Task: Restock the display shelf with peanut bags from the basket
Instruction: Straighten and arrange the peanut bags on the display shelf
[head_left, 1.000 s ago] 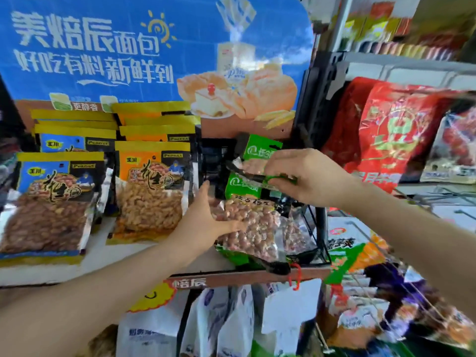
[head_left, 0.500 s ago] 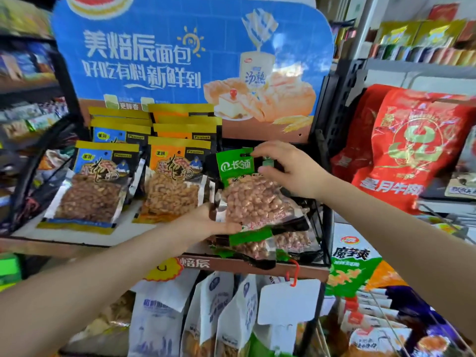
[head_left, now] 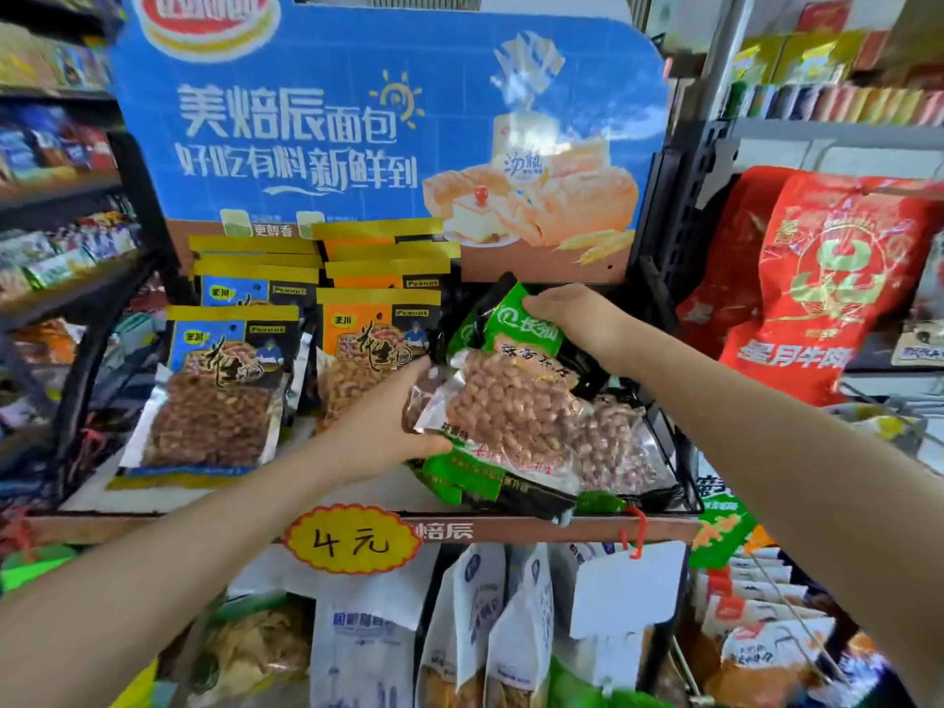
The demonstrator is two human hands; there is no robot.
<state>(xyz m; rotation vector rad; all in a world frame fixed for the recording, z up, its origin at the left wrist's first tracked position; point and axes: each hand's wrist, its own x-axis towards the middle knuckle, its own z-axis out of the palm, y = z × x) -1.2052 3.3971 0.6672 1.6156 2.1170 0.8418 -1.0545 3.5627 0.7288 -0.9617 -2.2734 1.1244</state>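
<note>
Fingers (head_left: 541, 298) pinch green peanut bag's (head_left: 511, 401) top edge; left hand (head_left: 388, 431) alongside.

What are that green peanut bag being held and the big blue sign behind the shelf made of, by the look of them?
The green peanut bag looks like thin glossy plastic film: its middle is clear, so the nuts show through, and its crinkled edges catch the light. Both the left hand and right hand grip it. The blue sign seems to be printed cardboard, flat and matte with a cut outline, though rigid plastic board cannot be ruled out.
</note>
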